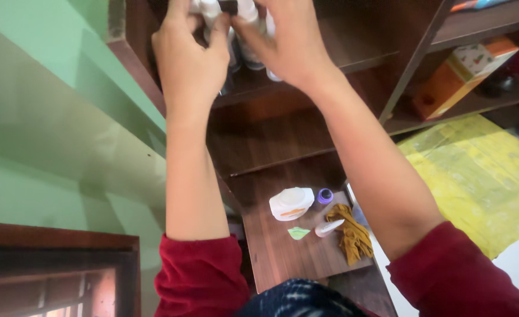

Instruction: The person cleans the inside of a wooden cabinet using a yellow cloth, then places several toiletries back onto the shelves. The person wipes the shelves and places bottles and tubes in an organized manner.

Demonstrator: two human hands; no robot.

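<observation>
Head view, left hand (190, 56) and right hand (287, 41) pinched on upright white bottles (249, 35), about three, on dark shelf (341, 50), one white jar (291, 203) below.

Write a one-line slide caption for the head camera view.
Both hands, left hand and right hand, reach among white bottles on a dark wooden shelf, above a yellow cloth.

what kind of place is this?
Likely a home room, at a storage unit: dark wooden shelves against a green wall, small white bottles under both hands, a yellow cloth below.
</observation>
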